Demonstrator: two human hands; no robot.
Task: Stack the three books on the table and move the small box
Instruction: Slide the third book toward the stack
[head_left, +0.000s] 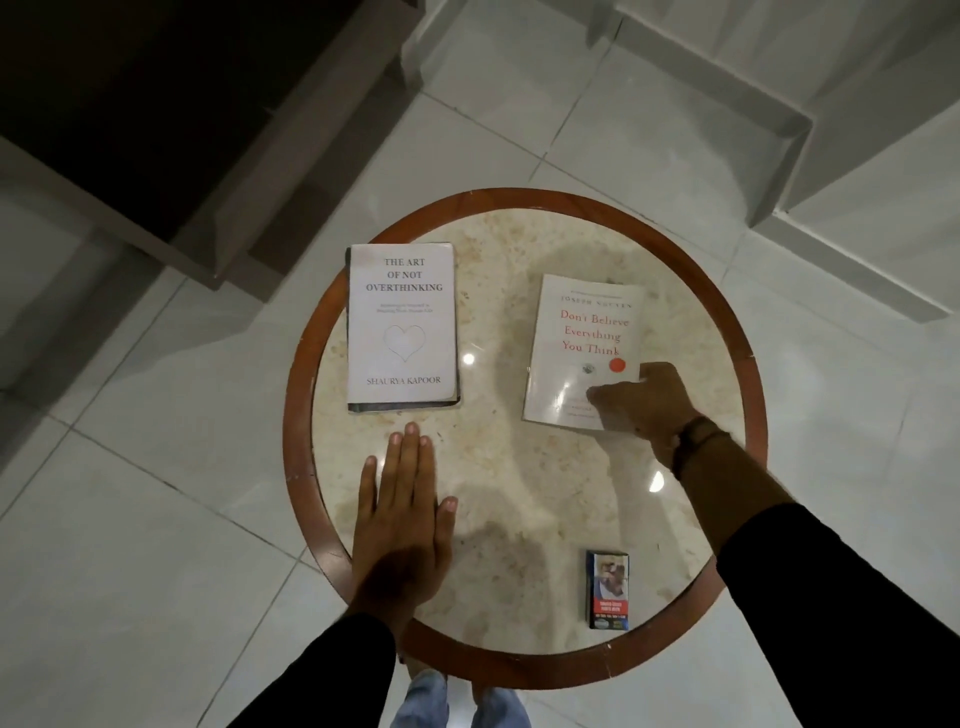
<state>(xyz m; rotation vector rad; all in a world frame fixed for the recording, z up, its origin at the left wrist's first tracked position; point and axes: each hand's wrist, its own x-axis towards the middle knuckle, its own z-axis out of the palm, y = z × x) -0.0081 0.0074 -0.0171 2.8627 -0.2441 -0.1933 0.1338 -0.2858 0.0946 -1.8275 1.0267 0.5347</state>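
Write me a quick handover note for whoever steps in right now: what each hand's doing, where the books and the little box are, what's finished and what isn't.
Left hand: flat and open on the table, just below the left book, holding nothing.
Right hand: on the lower right corner of the right book, thumb on the cover; a firm grip cannot be confirmed.
Books: only two covers show, lying apart. A dark edge under the left book may be the third.
Box: near the table's front right rim, untouched.
Done: possibly one book stacked.
Left: stack the right book on the left one, then move the box.
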